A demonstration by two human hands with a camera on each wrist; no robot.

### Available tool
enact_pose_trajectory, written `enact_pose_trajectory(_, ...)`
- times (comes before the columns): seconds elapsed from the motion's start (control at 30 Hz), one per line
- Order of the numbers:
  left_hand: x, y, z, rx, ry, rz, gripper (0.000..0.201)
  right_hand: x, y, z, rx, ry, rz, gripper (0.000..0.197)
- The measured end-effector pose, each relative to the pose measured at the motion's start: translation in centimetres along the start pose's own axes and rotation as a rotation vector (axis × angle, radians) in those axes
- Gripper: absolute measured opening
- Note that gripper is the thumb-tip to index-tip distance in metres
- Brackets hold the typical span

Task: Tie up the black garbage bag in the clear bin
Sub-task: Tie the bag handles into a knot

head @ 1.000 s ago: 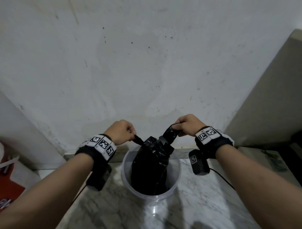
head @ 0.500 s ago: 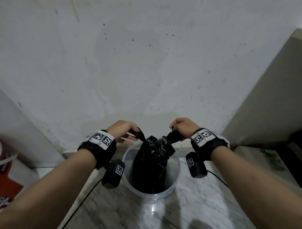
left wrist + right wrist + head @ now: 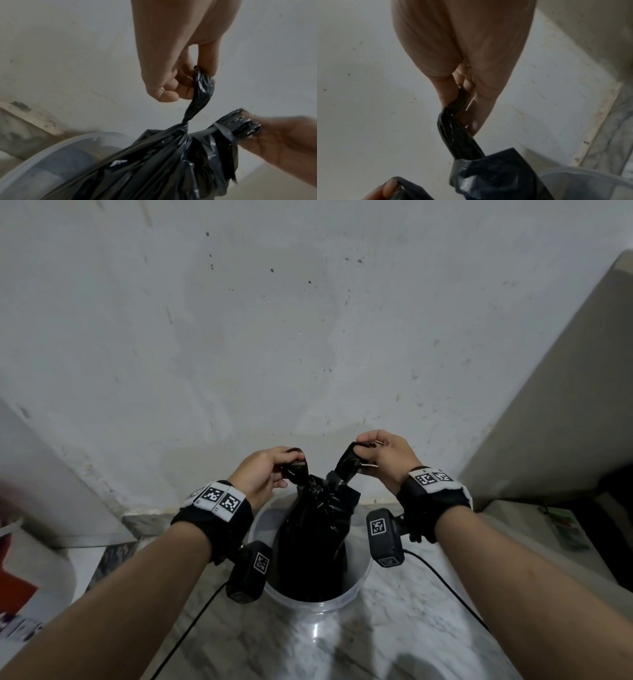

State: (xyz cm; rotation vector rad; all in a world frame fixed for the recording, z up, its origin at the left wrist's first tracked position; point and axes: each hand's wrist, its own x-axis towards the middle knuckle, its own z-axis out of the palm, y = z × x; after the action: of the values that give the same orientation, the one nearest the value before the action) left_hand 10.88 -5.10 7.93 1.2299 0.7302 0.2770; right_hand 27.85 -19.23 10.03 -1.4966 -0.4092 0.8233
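Note:
A black garbage bag [image 3: 313, 539] stands in a clear round bin [image 3: 359, 587] on the marble counter, its top gathered into two twisted tails. My left hand [image 3: 265, 472] pinches the left tail [image 3: 199, 94] just above the bag's neck. My right hand [image 3: 383, 458] grips the right tail [image 3: 453, 129], held a little higher and to the right. In the left wrist view the tails cross at a tight neck [image 3: 186, 128] over the bag [image 3: 163, 169] and bin rim [image 3: 51, 151]. The right wrist view shows the bag [image 3: 496, 175] and bin [image 3: 590, 186] below my fingers.
A stained white wall [image 3: 308, 337] rises right behind the bin. A beige panel [image 3: 565, 405] closes the right side, and a white slanted surface [image 3: 51, 491] the left. Red and white packaging [image 3: 20, 587] lies at far left. Camera cables trail across the marble counter [image 3: 394, 638].
Both hands have risen and pulled the two tails up and apart. The left hand's grip has shifted from a loose pinch with fingers spread to a closed one on its tail.

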Motion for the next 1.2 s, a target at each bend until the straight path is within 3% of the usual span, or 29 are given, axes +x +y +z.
enact_pose_trajectory(0.13,-0.4,0.4,-0.6,-0.104,0.029,-0.004,0.014,-0.4,0.1,-0.4,0.073,0.0,0.1,0.02)
enact_pose_trajectory(0.3,-0.7,-0.6,0.4,-0.268,-0.054,-0.017,0.03,-0.6,0.8,0.0,-0.273,-0.063,0.118,0.018)
enact_pose_trajectory(0.43,-0.7,-0.7,2.7,-0.144,-0.087,0.027,0.038,-0.8,0.1,0.9,-0.191,-0.186,0.111,0.02)
enact_pose_trajectory(0.6,-0.4,-1.0,4.1,0.171,-0.166,0.103,0.037,-0.5,-0.6,1.4,-0.274,-0.194,0.029,0.013)
enact_pose_trajectory(0.83,1.1,-0.8,4.4,0.254,0.131,0.178,0.012,-0.6,0.0,0.8,-0.285,-0.143,-0.111,0.013)
enact_pose_trajectory(0.9,1.4,-1.0,4.3,0.254,0.2,0.182,0.011,-0.4,0.1,0.7,-0.323,-0.135,-0.084,0.012)
enact_pose_trajectory(1.0,1.5,-1.4,3.8,0.25,0.226,0.145,0.01,-0.5,0.3,0.0,-0.571,-0.218,-0.013,0.015)
enact_pose_trajectory(1.07,1.2,-1.5,3.8,0.262,0.202,0.129,0.009,-1.2,0.3,-0.1,-0.776,-0.242,-0.167,0.025)
enact_pose_trajectory(1.2,1.4,-1.0,3.6,0.305,0.201,0.135,0.011,-2.5,-0.1,0.3,-1.172,-0.349,-0.657,0.034)
